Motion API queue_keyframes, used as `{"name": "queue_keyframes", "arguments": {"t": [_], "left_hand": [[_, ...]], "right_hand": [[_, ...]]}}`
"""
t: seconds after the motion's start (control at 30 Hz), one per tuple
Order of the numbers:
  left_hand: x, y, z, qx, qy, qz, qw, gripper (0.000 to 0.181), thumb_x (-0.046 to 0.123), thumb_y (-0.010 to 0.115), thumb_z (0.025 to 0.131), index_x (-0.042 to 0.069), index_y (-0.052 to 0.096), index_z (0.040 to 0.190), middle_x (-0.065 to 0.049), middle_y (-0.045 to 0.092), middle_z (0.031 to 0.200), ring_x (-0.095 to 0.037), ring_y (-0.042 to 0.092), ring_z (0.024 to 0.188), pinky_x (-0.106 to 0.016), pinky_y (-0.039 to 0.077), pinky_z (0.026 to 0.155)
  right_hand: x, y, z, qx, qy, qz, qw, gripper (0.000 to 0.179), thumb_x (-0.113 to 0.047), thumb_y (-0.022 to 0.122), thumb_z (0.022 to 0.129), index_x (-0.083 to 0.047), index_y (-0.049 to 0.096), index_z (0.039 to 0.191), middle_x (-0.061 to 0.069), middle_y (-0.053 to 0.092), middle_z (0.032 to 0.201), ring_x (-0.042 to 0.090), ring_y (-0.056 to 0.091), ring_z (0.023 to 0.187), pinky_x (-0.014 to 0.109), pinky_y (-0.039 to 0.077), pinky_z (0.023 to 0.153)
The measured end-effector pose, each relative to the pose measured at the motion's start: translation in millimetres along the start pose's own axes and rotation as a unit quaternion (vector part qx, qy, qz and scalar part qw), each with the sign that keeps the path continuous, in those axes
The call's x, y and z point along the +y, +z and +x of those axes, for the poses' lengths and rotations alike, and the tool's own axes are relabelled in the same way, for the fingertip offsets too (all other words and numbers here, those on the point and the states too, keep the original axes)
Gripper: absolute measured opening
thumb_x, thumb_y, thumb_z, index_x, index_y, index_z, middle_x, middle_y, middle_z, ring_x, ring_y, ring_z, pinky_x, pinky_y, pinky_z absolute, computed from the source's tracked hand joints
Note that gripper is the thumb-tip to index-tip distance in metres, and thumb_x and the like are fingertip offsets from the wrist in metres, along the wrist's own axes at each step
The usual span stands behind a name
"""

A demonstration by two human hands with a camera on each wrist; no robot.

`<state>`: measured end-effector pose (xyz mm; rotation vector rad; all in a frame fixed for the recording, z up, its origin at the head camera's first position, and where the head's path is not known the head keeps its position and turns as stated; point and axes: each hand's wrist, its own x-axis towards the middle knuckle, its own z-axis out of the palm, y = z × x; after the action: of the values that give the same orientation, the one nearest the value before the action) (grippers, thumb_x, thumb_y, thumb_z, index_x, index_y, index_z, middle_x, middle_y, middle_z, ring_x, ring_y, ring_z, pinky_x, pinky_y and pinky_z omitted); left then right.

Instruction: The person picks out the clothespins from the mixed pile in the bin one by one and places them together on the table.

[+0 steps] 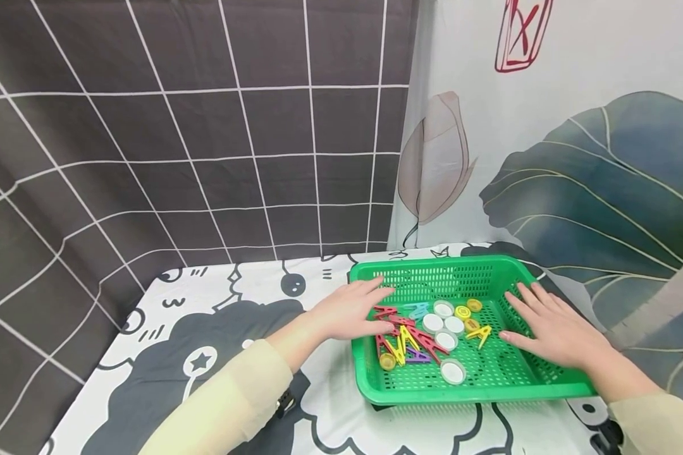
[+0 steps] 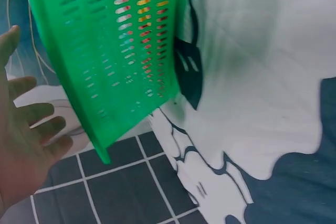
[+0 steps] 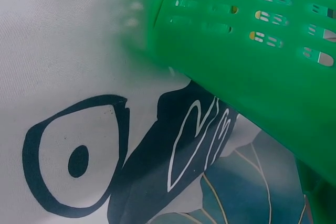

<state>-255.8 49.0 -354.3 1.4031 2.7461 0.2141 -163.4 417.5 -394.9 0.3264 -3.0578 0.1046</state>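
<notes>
A green perforated plastic basket sits on the cloth-covered table. My left hand reaches over its left rim with fingers extended, holding nothing. In the left wrist view that hand hangs beside the basket wall. My right hand is spread flat over the basket's right side, also holding nothing. Whether either hand touches the rim, I cannot tell. Inside, mostly left, lie red clothespins, yellow ones, a purple one and light blue ones. White round caps and yellow caps lie among them.
A patterned black-and-white cloth covers the table. Behind it hangs a dark curtain with a white grid, and at right a pale curtain with large leaf prints. The right wrist view shows the basket's outer wall.
</notes>
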Motion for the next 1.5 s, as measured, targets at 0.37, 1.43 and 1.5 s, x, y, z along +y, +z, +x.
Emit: {"name": "queue_keyframes", "arguments": {"t": [0.37,1.43,1.5], "left_hand": [[19.7,-5.9,30.8,-0.058,-0.008,0.020,0.9981,0.062,0.052,0.051,0.091,0.016,0.043,0.141,0.000,0.045,0.141,-0.018,0.040,0.130,-0.039,0.034,0.104],[30.4,19.1,77.8,-0.090,-0.102,-0.035,0.9900,0.061,0.053,0.049,0.091,0.021,0.041,0.142,0.006,0.046,0.140,-0.015,0.043,0.127,-0.035,0.038,0.100],[26.8,24.6,77.0,-0.093,-0.114,-0.032,0.9886,0.060,0.053,0.049,0.091,0.022,0.041,0.142,0.006,0.046,0.139,-0.015,0.043,0.127,-0.036,0.038,0.100]], "right_hand": [[0,-1,-0.2,-0.003,0.004,-0.003,1.0000,0.088,-0.060,0.053,0.086,0.005,0.032,0.142,0.032,0.020,0.146,0.046,0.005,0.137,0.064,0.014,0.102],[0,2,0.3,-0.001,0.007,-0.021,0.9998,0.088,-0.061,0.053,0.085,0.003,0.034,0.141,0.031,0.023,0.145,0.045,0.006,0.137,0.064,0.014,0.103],[-1,3,1.7,0.000,0.004,-0.019,0.9998,0.088,-0.061,0.054,0.085,0.003,0.035,0.142,0.031,0.023,0.146,0.045,0.006,0.137,0.063,0.014,0.103]]}}
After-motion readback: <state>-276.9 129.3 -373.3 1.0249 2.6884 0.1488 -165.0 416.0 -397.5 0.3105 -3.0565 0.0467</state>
